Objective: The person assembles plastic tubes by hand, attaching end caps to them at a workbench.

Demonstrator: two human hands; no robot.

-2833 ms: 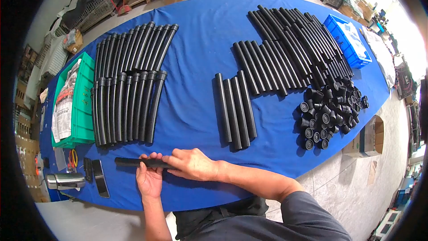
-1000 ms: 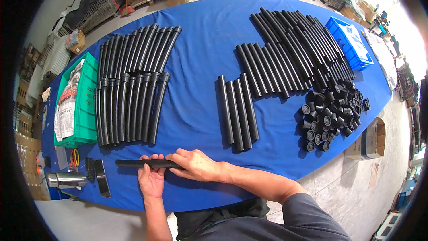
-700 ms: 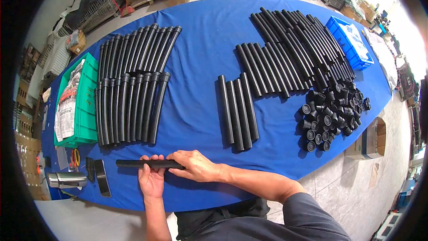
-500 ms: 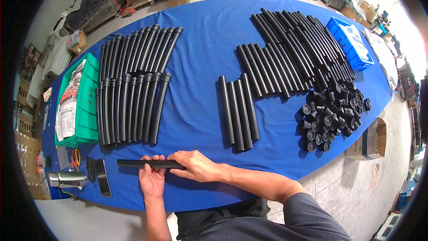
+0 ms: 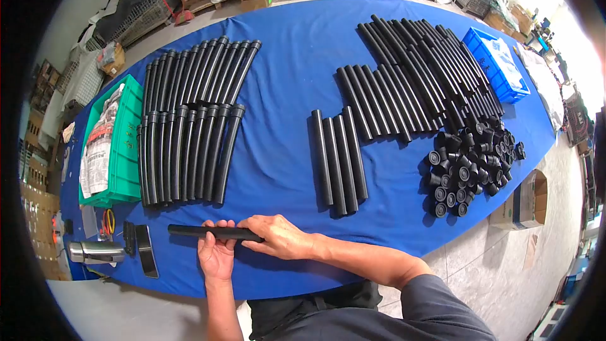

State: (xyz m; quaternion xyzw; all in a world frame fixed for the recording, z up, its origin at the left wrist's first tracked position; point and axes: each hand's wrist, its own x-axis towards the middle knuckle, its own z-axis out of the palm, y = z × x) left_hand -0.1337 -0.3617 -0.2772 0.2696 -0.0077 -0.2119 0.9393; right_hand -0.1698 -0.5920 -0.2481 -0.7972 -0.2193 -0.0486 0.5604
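Observation:
A black tube [image 5: 189,231] lies level in both hands near the table's front edge. Around its middle, my left hand [image 5: 217,254] is closed, thumb below and fingers above. My right hand [image 5: 276,237] wraps the tube's right end and hides it. Four-odd loose black tubes [image 5: 339,163] lie just beyond my right hand. Tubes with collared ends [image 5: 189,155] are lined up in two rows at the left. More plain tubes [image 5: 416,66] are spread at the back right, with a heap of black caps [image 5: 464,173] below them.
On the left stand a green crate [image 5: 129,145] with newspaper, a steel flask [image 5: 96,252] and a phone [image 5: 146,251]. A blue crate [image 5: 512,88] sits at the back right. An open cardboard box [image 5: 531,199] is beside the table's right edge.
The view has shifted very slightly. Both hands hold the tube in nearly the same place, and its left end is tipped a little differently.

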